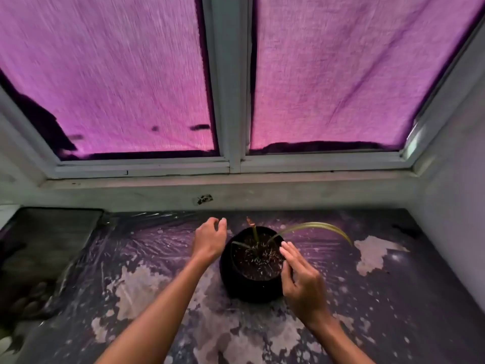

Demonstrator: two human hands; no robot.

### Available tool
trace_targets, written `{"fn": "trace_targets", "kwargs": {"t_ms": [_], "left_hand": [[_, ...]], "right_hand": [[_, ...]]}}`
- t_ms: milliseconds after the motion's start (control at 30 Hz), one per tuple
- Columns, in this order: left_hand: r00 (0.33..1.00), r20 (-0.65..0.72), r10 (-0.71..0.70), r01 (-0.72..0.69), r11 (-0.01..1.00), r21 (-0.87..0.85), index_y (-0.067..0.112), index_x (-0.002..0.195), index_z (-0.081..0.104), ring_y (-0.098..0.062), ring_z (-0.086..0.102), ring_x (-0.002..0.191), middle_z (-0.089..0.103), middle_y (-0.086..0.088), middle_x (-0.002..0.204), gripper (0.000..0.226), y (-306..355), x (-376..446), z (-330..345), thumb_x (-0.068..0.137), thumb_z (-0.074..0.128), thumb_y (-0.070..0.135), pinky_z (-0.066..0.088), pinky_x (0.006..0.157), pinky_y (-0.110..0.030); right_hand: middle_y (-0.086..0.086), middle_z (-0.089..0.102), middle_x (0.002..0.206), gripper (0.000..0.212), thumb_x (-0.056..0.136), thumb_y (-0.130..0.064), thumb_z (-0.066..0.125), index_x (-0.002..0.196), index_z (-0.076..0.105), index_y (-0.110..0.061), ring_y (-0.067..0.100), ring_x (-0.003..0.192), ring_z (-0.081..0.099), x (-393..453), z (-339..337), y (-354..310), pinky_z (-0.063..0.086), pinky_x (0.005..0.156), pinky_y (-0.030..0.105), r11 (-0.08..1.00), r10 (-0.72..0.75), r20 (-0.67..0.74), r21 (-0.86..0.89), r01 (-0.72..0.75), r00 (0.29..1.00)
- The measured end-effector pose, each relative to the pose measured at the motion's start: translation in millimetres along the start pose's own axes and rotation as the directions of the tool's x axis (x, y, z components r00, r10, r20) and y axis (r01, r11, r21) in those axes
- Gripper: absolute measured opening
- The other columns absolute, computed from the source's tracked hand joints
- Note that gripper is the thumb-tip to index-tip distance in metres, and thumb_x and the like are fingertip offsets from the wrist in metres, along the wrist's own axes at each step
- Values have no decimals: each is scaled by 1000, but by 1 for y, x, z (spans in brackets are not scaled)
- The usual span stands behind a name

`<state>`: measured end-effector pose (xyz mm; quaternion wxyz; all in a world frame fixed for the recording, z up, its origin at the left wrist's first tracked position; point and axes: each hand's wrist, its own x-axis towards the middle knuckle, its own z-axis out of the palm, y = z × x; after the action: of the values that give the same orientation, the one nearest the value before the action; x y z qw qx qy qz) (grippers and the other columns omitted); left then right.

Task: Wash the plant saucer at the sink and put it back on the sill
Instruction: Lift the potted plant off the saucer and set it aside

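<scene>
The right hand (301,279) rests its straight fingers on the near right rim of the black plant pot (249,282), holding nothing. Left of it, just beyond the pot, the left hand (210,239) hovers loosely curled, empty. The pot stands on the plastic-covered sill (393,298); no saucer can be made out under it.

The surface (341,298) is dark and mottled with pale worn patches, under what looks like a sheet of crinkled clear plastic film (147,232). A round black plant pot (246,287) stands directly on it near the middle — soil inside, one long leaf arching right.
</scene>
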<state>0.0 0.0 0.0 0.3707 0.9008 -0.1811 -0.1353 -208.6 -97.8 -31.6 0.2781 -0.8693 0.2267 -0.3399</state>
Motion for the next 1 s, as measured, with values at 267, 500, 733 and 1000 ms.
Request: {"fn": "trace_targets", "kwargs": {"t_ms": [267, 500, 733, 1000], "left_hand": [[979, 153, -133, 139, 990, -30, 10, 113, 63, -23, 58, 94, 68, -11, 113, 35, -37, -3, 36, 102, 41, 35, 46, 83, -35], [937, 317, -143, 186, 976, -111, 9, 138, 54, -25, 52, 127, 59, -9, 136, 39, -51, -3, 58, 104, 39, 23, 42, 108, -40], [942, 273, -195, 249, 952, -179, 11, 139, 52, -23, 57, 122, 61, -7, 135, 39, -55, -7, 69, 100, 49, 15, 48, 104, -43], [956, 245, -160, 225, 937, -268, 10, 131, 62, -26, 63, 113, 68, -9, 125, 35, -41, 4, 55, 97, 53, 10, 53, 98, -45]], "right_hand": [[7, 63, 127, 36, 90, -3, 59, 125, 61, -6, 19, 117, 61, -2, 21, 36, 46, 102, 29, 911, 412, 44, -11, -412, 910], [6, 67, 122, 35, 97, -23, 53, 129, 58, -10, 5, 79, 61, 9, 44, 58, 52, 73, 22, 731, 671, 143, 34, -681, 727], [7, 63, 129, 35, 96, -19, 55, 128, 58, -6, 24, 123, 55, 15, 55, 63, 35, 112, 48, 641, 748, 171, 63, -765, 641], [1, 70, 113, 32, 94, -15, 57, 124, 63, -7, 9, 90, 62, 39, 40, 49, 52, 80, 27, 688, 701, 98, 170, -706, 707]]}}
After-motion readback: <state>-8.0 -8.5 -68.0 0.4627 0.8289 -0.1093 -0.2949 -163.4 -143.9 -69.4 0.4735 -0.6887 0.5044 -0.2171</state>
